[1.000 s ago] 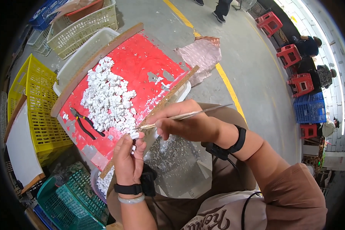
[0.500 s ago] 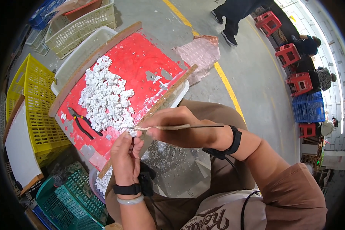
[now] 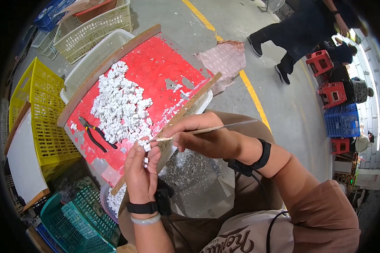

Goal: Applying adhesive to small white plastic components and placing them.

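My left hand (image 3: 140, 177) is closed on a small white plastic piece (image 3: 145, 145) between thumb and fingertips, and a second white piece (image 3: 146, 162) lies against its fingers. In my right hand (image 3: 207, 141) is a thin knife-like tool with a pale wrapped handle (image 3: 209, 129). Its slim tip touches or nearly touches the held piece; I cannot tell which. Both hands are over the near edge of a red-topped board (image 3: 164, 63), beside a heap of similar white pieces (image 3: 120, 105). Pliers with black and yellow handles (image 3: 96, 135) rest left of the heap.
Wooden strips (image 3: 109, 69) edge the board, which lies over a pale tub (image 3: 103, 47). Yellow (image 3: 50, 114) and green crates (image 3: 78, 215) stand at left. White scraps litter the floor between my knees. A person in dark clothes (image 3: 289, 38) walks at far right, near red stools (image 3: 333, 95).
The tool has tilted, its rear end now higher, and my right fingers have shifted. My left fingers have opened a little, showing the white pieces. The walking person has come nearer and further right.
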Demonstrator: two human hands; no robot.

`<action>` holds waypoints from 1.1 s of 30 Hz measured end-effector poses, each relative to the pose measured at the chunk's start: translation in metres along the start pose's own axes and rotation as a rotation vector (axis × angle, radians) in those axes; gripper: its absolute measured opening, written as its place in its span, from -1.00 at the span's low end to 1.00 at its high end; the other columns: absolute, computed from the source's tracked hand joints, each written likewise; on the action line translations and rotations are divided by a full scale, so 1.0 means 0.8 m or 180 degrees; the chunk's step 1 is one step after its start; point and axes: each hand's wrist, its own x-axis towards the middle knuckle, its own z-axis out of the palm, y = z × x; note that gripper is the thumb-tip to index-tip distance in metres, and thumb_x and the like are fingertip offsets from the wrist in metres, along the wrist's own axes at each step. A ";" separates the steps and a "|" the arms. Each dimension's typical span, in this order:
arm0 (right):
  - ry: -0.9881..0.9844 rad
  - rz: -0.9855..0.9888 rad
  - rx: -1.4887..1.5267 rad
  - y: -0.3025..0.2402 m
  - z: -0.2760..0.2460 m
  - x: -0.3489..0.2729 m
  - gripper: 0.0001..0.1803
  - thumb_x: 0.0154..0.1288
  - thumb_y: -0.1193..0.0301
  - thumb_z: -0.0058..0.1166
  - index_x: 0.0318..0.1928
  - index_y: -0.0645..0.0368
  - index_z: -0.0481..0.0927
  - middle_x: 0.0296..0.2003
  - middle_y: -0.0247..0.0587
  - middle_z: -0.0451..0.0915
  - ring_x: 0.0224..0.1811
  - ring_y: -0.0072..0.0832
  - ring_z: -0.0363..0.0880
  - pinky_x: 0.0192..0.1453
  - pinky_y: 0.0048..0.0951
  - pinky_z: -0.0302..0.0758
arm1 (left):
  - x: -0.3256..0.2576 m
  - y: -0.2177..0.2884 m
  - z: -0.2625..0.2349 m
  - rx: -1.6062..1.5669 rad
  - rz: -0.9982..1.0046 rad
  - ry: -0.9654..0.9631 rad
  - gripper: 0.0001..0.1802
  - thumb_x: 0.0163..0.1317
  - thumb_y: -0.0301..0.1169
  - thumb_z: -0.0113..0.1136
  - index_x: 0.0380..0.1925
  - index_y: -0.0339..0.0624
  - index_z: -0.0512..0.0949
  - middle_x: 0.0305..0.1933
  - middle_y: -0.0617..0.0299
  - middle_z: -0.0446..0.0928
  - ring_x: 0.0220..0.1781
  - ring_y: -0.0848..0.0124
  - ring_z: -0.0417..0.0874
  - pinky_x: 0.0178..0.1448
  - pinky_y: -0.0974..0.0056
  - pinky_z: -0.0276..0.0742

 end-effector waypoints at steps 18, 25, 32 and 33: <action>0.0339 -0.0623 -0.1778 0.056 -0.015 0.033 -0.86 0.20 0.50 -0.07 -0.24 0.23 0.51 -0.36 -0.03 0.52 -0.29 -0.14 0.49 -0.26 -0.22 0.45 | -0.009 0.022 -0.018 -0.0728 0.0286 0.0516 -0.82 0.25 -0.28 0.09 -0.38 -0.15 0.51 -0.33 0.17 0.52 -0.36 0.32 0.51 -0.36 0.27 0.45; 0.0308 0.0717 -0.1707 0.114 0.004 0.081 -0.81 0.14 0.43 -0.04 -0.33 0.28 0.56 -0.43 0.05 0.57 -0.32 -0.10 0.55 -0.19 -0.20 0.45 | 0.011 0.019 -0.063 -0.1230 0.0125 -0.0197 -0.80 0.11 -0.50 0.02 -0.23 -0.20 0.47 -0.29 0.15 0.48 -0.31 0.35 0.46 -0.29 0.23 0.49; 0.0161 0.0687 -0.2860 0.169 0.024 0.126 -0.79 0.08 0.36 0.07 -0.39 0.29 0.58 -0.48 0.15 0.57 -0.37 0.00 0.58 -0.22 -0.11 0.49 | 0.009 0.032 -0.042 -0.1408 0.0011 0.0086 -0.56 -0.03 -0.62 -0.06 -0.05 -0.32 0.40 -0.01 0.03 0.40 0.00 0.21 0.49 0.09 0.13 0.49; 0.0144 0.0683 -0.2873 0.174 0.026 0.130 -0.79 0.08 0.36 0.07 -0.39 0.29 0.58 -0.48 0.15 0.57 -0.37 0.00 0.58 -0.22 -0.11 0.49 | 0.007 0.033 -0.043 -0.1428 0.0019 0.0089 -0.56 -0.03 -0.62 -0.06 -0.05 -0.32 0.40 -0.01 0.03 0.40 0.00 0.21 0.49 0.09 0.13 0.49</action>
